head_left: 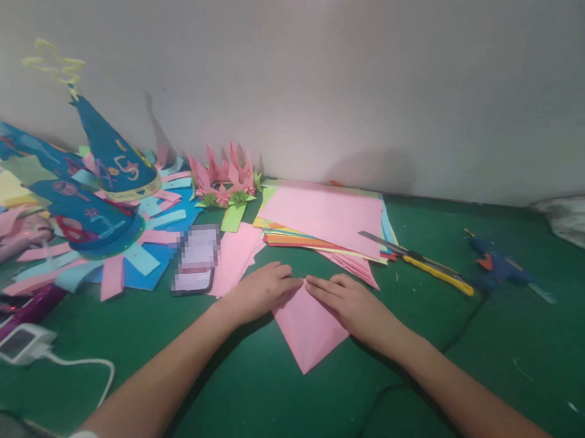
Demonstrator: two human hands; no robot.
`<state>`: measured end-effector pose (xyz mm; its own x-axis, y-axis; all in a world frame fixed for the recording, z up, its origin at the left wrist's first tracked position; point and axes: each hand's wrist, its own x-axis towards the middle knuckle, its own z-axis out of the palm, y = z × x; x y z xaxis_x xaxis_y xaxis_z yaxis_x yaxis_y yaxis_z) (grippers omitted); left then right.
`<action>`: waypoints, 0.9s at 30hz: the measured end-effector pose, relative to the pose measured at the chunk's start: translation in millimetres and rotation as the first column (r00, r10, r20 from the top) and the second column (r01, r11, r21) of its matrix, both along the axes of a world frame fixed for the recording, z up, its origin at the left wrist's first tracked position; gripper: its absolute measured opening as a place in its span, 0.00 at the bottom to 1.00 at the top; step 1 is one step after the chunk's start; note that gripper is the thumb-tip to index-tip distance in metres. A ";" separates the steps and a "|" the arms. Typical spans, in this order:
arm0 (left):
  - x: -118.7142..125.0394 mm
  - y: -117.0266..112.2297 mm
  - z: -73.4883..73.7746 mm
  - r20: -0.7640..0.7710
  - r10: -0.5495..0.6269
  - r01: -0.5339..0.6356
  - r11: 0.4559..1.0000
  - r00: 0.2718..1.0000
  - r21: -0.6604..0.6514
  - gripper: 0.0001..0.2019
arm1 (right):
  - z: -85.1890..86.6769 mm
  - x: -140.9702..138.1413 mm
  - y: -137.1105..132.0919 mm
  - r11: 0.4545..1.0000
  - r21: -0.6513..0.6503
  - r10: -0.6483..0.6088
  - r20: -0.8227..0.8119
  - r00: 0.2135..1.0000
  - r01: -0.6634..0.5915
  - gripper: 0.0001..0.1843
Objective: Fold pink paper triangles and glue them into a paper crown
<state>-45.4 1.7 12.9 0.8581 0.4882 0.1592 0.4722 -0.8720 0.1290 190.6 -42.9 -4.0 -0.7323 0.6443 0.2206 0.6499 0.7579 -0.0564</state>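
Fingers together, left hand (263,291) and right hand (361,307) are pressing a pink paper diamond (308,335). It's lying inside the green table's far edge (472,204)

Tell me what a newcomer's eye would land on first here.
Probably the tall blue cone hat at left, marked with a 5. Next, the spiky pink-and-green crown near the wall, right of that hat. Then the folded pink paper at lower centre, touched by the left grip and right grip.

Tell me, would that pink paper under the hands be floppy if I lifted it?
The pink paper looks thin, so it's probably light and bendy. Its folded, pointed shape may stiffen it a little. Lying flat on the green table, it likely won't roll.
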 end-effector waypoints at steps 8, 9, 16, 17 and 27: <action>-13.7 0.6 12.0 0.088 0.059 -0.049 0.993 0.994 -0.112 0.11 | 2.6 -1.9 -1.9 1.000 0.016 -0.021 0.025 0.999 0.020 0.30; -14.5 0.6 13.4 0.089 0.057 -0.046 0.992 0.994 -0.119 0.11 | 1.9 -1.9 -1.9 1.000 0.016 -0.022 0.026 0.999 0.021 0.31; -15.6 0.9 13.0 0.113 0.069 -0.053 0.989 0.991 -0.136 0.11 | 3.0 -4.0 -0.7 0.999 -0.002 -0.046 0.061 0.997 0.047 0.31; -15.1 0.9 12.0 0.112 0.073 -0.058 0.990 0.991 -0.131 0.11 | 4.6 -4.8 -0.4 0.998 -0.012 -0.056 0.068 0.996 0.057 0.31; -8.7 -3.9 4.4 0.131 0.223 -0.207 0.971 0.966 -0.122 0.06 | 4.3 -7.0 0.2 0.992 -0.038 -0.123 0.028 0.992 0.124 0.25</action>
<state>-54.0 -2.2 17.3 0.7031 0.6795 0.2094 0.6169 -0.7294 0.2957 183.6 -42.7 0.3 -0.6512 0.7383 0.1756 0.7402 0.6690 -0.0673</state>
